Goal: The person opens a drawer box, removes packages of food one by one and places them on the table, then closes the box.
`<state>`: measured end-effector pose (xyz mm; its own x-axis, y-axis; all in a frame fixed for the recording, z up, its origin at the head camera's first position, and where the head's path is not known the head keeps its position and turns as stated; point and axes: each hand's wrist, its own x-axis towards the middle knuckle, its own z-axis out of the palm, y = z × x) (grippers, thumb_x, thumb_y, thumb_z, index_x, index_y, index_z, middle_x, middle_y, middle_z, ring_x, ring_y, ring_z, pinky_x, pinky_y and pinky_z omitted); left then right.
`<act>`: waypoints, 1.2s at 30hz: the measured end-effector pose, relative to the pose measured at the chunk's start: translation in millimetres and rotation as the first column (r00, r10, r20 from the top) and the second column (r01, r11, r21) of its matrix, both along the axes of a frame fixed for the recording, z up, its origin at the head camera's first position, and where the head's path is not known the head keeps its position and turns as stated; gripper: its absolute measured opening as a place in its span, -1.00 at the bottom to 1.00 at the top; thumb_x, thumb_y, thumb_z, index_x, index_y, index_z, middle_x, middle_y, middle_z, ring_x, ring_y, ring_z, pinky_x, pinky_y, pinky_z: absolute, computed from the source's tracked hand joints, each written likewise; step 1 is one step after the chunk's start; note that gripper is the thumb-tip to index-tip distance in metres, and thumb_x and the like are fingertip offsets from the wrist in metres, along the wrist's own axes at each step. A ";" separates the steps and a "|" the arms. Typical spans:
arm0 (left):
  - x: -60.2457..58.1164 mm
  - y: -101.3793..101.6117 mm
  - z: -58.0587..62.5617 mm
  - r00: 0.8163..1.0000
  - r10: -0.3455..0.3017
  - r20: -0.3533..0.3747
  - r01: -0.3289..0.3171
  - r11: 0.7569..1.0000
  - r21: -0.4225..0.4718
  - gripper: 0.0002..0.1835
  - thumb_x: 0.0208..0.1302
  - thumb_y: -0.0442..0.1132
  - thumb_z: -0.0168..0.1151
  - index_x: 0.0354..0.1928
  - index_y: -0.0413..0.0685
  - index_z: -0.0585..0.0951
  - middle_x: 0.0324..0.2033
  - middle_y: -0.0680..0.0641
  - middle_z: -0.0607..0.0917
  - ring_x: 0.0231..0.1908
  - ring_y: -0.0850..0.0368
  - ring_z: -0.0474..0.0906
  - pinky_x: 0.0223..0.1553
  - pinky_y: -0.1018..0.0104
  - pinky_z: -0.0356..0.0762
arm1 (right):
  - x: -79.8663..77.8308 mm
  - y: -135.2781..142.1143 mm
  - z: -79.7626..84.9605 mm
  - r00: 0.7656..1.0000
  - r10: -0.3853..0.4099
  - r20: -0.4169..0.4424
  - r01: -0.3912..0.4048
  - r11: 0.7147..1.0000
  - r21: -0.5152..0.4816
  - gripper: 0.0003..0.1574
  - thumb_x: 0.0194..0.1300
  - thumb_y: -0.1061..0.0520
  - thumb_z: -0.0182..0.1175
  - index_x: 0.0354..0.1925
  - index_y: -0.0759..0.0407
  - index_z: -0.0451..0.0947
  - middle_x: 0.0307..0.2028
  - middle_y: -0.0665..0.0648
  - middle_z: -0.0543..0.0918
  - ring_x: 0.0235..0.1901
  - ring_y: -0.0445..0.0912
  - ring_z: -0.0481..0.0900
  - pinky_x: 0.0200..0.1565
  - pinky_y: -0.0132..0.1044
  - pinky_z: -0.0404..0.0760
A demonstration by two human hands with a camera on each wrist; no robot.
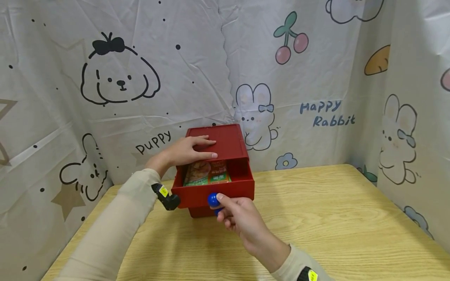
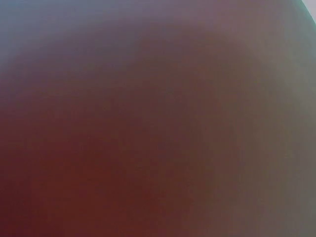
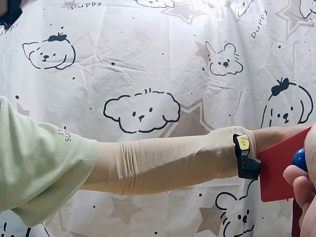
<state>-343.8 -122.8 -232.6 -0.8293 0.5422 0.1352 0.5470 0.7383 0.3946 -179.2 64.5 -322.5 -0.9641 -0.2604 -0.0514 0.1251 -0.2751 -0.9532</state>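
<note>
A red drawer box [image 1: 228, 139] stands on the table, with its upper drawer [image 1: 236, 190] pulled partly out. Inside the drawer lies a printed food packet [image 1: 207, 174] in red and green. My left hand [image 1: 186, 151] rests on top of the box, fingers spread and fairly straight. With thumb and fingers, my right hand [image 1: 246, 220] pinches the blue knob [image 1: 213, 199] on the drawer's front. A second blue knob [image 1: 217, 211] shows partly below it, behind my fingers. The right wrist view catches the drawer's side [image 3: 276, 177] beside my curled fingers. The left wrist view is a dark reddish blur.
A wood-grain table [image 1: 316, 218] extends to the right and in front of the box. Behind and on both sides hangs a white cloth [image 1: 197, 78] printed with cartoon animals. Each forearm wears a black wrist camera, the left one [image 1: 166, 197] close to the drawer's left corner.
</note>
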 end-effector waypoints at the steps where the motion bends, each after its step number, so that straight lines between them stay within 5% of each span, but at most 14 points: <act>1: 0.0 0.0 0.0 1.000 0.000 -0.002 0.000 1.000 0.000 -0.23 -0.06 0.49 0.12 0.22 0.38 0.45 0.33 0.11 0.22 0.28 0.09 0.15 0.18 0.01 0.20 | 0.3 -0.1 0.0 1.000 0.001 -0.001 -0.001 1.000 -0.001 -0.38 0.21 -0.18 0.20 -0.22 0.40 0.61 -0.63 0.05 0.52 -0.65 -0.22 0.34 -0.58 -0.45 0.32; 22: 0.4 -1.0 -0.2 1.000 0.001 0.014 -0.001 1.000 -0.002 -0.23 -0.03 0.47 0.12 0.25 0.38 0.42 0.35 0.12 0.19 0.29 0.09 0.12 0.18 0.01 0.19 | 4.7 0.1 -0.1 1.000 -0.005 0.007 0.005 1.000 0.009 -0.38 0.20 -0.20 0.21 -0.26 0.39 0.62 -0.65 0.03 0.52 -0.67 -0.23 0.32 -0.59 -0.45 0.30; 36: 1.3 -4.0 3.4 0.996 -0.081 0.032 0.082 0.996 -0.029 -0.27 0.08 0.39 0.10 0.29 0.32 0.37 0.37 0.06 0.14 0.32 0.05 0.07 0.21 -0.02 0.13 | 3.6 2.2 -1.3 1.000 -0.018 0.010 0.018 1.000 0.025 -0.35 0.18 -0.21 0.22 -0.24 0.42 0.61 -0.64 0.03 0.51 -0.66 -0.22 0.31 -0.56 -0.44 0.30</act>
